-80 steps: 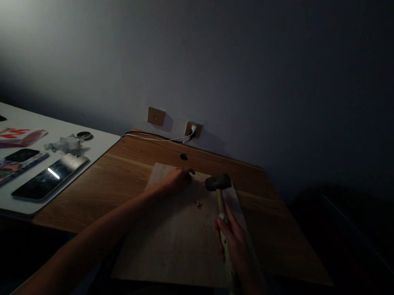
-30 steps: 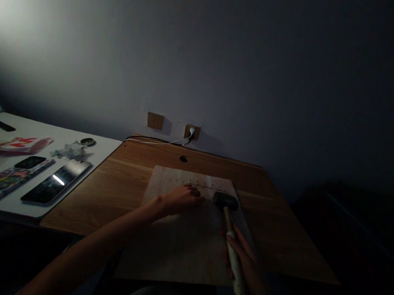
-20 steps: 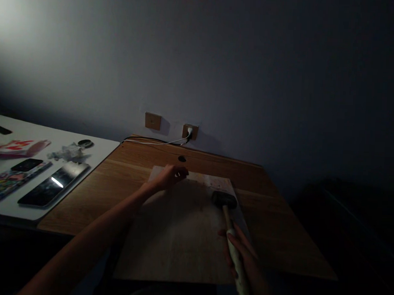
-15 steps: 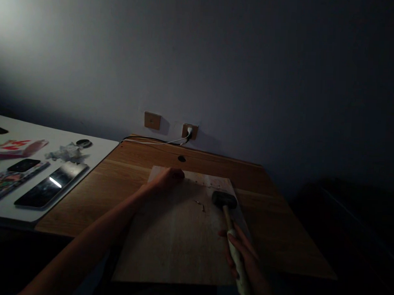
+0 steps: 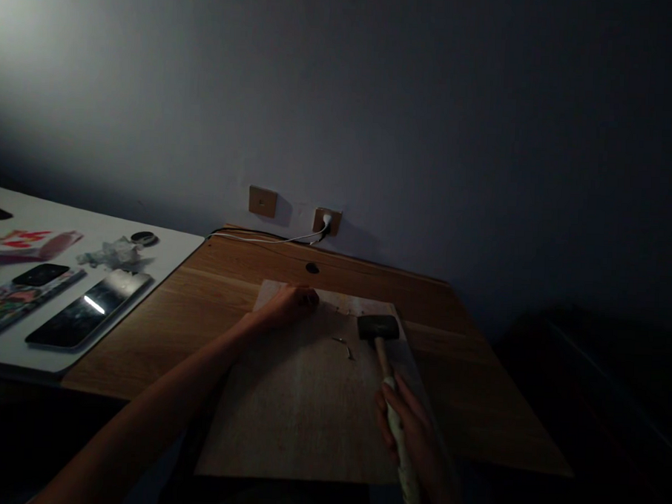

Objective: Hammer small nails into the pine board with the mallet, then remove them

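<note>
My right hand (image 5: 409,426) is wrapped round the pale grip of a mallet (image 5: 378,327). The dark mallet head is over the right part of a light wooden board (image 5: 301,414), near its far edge; whether it touches the wood I cannot tell. At the board's far left corner is my left hand (image 5: 289,307), its fingers curled together, and what they pinch is hidden. Between the hands lie two loose nails (image 5: 349,353). Several small nails (image 5: 348,312) show in a row along the far edge, too dim to see clearly.
Beneath the board is a brown wooden desk (image 5: 165,334). On the white table (image 5: 166,248) at left lie a tablet-like device (image 5: 77,319), a phone (image 5: 41,274), crumpled plastic (image 5: 116,254) and a red-and-white packet (image 5: 30,244). Cables run to a wall socket (image 5: 327,220).
The mallet head has moved slightly up and to the left in the view, levelling out. My left hand stays at the board's far left corner, still curled.
</note>
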The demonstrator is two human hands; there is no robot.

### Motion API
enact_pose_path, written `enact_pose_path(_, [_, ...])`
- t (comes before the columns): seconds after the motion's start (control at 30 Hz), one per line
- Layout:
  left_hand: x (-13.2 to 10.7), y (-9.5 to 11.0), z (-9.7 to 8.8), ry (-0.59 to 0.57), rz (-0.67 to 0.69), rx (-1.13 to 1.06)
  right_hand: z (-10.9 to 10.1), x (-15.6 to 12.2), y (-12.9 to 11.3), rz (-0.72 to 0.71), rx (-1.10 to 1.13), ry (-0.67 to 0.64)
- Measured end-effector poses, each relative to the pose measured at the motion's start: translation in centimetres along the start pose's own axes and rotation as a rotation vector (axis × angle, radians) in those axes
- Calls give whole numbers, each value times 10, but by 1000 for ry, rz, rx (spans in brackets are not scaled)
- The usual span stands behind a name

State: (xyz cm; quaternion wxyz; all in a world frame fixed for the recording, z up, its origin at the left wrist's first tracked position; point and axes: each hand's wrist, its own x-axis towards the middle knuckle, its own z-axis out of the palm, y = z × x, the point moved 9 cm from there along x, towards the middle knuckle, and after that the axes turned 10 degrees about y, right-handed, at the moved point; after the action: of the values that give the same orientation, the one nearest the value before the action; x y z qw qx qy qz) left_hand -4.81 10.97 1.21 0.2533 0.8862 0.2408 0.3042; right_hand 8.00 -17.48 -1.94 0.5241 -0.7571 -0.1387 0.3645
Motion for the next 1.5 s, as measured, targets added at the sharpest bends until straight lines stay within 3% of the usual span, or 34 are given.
enact_pose_path(0.17, [1,-6,1,12,-72,-33,46,-3,-41,-203,-85,-108])
enact_pose_path(0.3, [0,-6,2,8,-116,-124,76,7,-55,-367,-218,-132])
enact_pose_path(0.5, [1,-10,7,2,-114,-180,90,15,-67,-665,-391,24])
enact_pose_path(0.6, [2,-12,8,12,-116,-147,93,14,-67,-722,-443,30])
enact_pose_path(1.13, [2,-11,3,39,-110,-87,98,7,-69,-725,-491,4])
enact_pose_path(1.27, [2,-7,4,20,-86,-99,91,11,-68,-725,-404,3])
enact_pose_path(1.4, [1,6,-7,56,-5,-9,70,14,-49,-465,-240,-45])
enact_pose_path(1.5, [-6,38,-12,70,177,65,49,9,-34,-251,-137,-53])
